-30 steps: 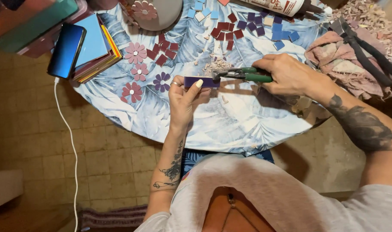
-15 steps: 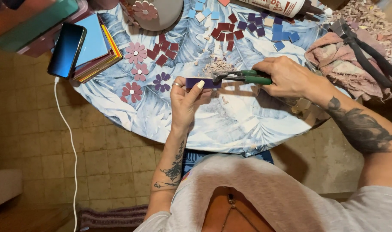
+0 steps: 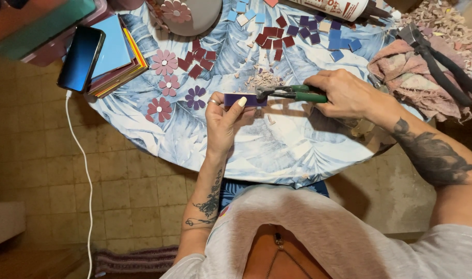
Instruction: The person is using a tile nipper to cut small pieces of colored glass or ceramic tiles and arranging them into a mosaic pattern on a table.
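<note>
Round table [image 3: 277,155], purple tile [image 3: 243,99] mid, nippers [image 3: 292,93] biting

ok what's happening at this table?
A person is holding a purple tile strip in the left hand and gripping its end with green-handled nippers in the right hand. Small chips lie just beyond. Finished tile flowers and cut red and blue squares sit on the leaf-print tablecloth.
</note>
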